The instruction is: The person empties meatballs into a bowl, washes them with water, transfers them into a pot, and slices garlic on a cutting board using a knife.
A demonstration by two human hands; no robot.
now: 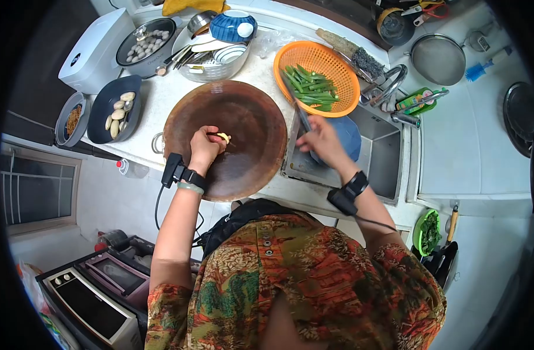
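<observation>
A large round wooden board (249, 111) lies on the white counter in front of me. Over its left half, my left hand (206, 146) is closed with its fingertips on a small pale yellow piece (223, 137). My right hand (325, 140) is closed around the handle of a knife (296, 102), between the board and the sink. The knife points up and away, its blade blurred, beside an orange colander (350, 87) that holds cut green pods (311, 87).
At the right is a metal sink (386, 169) with a blue basin (344, 137) and a faucet (395, 79). Left of the board stand a dark tub (95, 105) of pale oval pieces, a grey bowl (63, 125) and a basin (220, 70) of dishes.
</observation>
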